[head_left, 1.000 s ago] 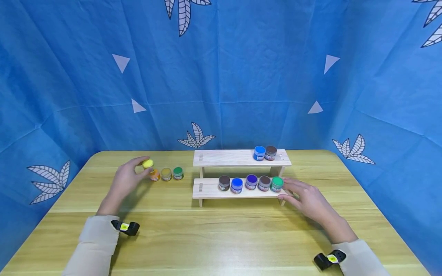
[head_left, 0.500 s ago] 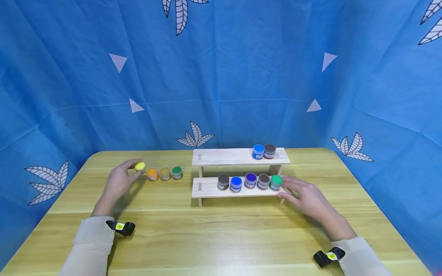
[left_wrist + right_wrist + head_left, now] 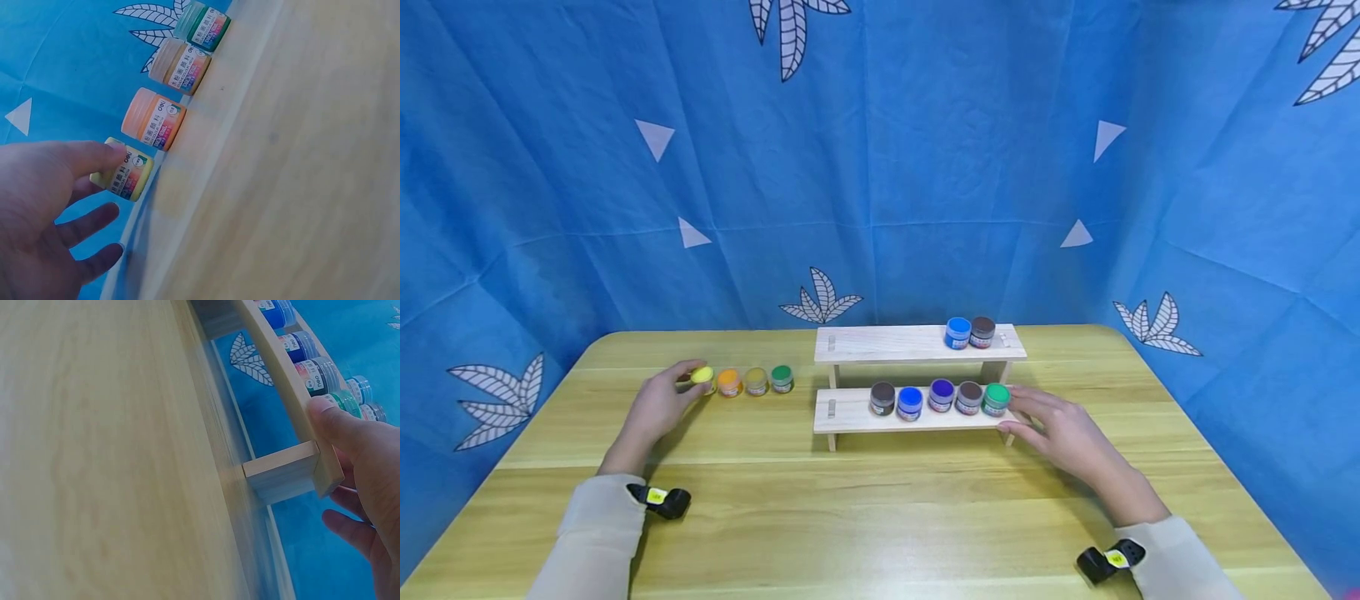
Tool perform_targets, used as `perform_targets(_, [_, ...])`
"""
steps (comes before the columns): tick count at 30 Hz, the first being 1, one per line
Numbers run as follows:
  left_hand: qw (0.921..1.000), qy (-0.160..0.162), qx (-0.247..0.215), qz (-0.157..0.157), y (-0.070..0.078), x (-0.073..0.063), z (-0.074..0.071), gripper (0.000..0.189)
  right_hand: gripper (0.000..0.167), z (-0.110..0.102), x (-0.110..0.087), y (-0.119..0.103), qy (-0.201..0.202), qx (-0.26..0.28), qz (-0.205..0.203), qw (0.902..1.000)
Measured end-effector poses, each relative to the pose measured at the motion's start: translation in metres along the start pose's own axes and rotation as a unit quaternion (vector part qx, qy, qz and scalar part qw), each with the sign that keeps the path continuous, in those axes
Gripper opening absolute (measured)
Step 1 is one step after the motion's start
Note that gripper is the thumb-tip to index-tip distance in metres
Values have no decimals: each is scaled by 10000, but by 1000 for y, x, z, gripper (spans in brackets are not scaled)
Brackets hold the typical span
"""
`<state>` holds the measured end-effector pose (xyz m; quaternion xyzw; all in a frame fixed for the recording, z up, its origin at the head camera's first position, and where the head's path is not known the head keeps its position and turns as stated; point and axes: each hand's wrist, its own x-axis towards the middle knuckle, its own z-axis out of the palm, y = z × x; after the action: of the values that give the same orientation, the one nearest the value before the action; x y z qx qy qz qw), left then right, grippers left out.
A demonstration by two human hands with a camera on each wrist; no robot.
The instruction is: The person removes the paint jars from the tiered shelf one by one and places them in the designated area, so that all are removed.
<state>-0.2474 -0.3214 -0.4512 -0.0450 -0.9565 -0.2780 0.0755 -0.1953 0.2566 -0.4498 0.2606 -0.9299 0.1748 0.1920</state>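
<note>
My left hand point(image 3: 658, 404) pinches a small yellow paint jar point(image 3: 131, 172) between thumb and fingers, at the left end of a row on the table. Beside it stand an orange paint jar point(image 3: 730, 382), an ochre one point(image 3: 756, 382) and a green one point(image 3: 782, 379). On the right, my right hand point(image 3: 1063, 429) holds the end of the two-step wooden stand point(image 3: 850, 408), thumb at the lower step's front edge point(image 3: 300, 419) and fingers around the far side. A green-lidded jar point(image 3: 996, 400) sits right by those fingers.
Several more paint jars line the lower step, among them a blue one point(image 3: 910, 403) and a purple one point(image 3: 942, 395). The upper step point(image 3: 880, 343) bears a light-blue jar point(image 3: 958, 332) and a brown one point(image 3: 982, 332). Blue cloth point(image 3: 880, 167) hangs behind the table point(image 3: 850, 517).
My left hand has carried the yellow jar left from over the orange one and lowered it to the row's left end. The right hand keeps its hold on the stand.
</note>
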Motion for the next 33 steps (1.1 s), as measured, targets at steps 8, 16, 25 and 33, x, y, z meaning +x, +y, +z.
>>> perform_targets(8, [9998, -151, 35, -141, -4, 1, 0, 48, 44, 0, 0, 1, -48, 33, 23, 10000])
perform_targets(16, [9994, -305, 3, -153, -3, 0, -1, 50, 41, 0, 1, 1, -34, 36, -11, 10000])
perform_targets(25, [9992, -242, -272, -179, 3, -1, -9, 63, 42, 0, 0, 2, -6, 28, -34, 10000])
perform_targets(33, [9997, 60, -131, 221, 17, -2, -17, 65, 42, 0, 0, 2, 13, 21, -45, 10000])
